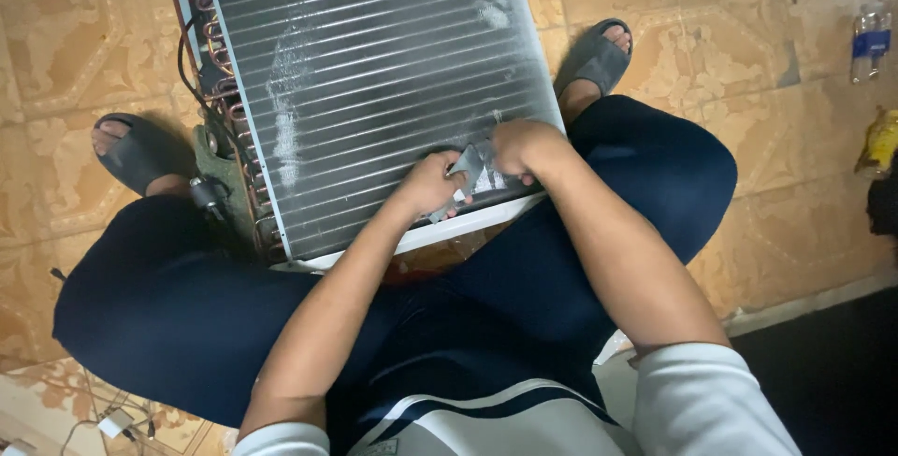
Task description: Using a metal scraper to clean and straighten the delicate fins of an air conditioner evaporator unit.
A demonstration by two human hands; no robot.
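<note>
A finned metal coil panel (374, 72) from an air conditioner leans between my knees, with copper tube bends (220, 63) along its left side. Near its lower right corner, my left hand (428, 185) and my right hand (522, 145) both pinch a strip of grey tape (470, 166) against the fins. The left hand holds the strip's lower end, the right its upper end. White dusty streaks mark the fins.
I squat on a patterned tan tiled floor (748, 44) in grey sandals (599, 56). A plastic bottle (870, 40) and a yellow object (881, 141) lie at the right edge. Thin cables (122, 414) trail at the lower left.
</note>
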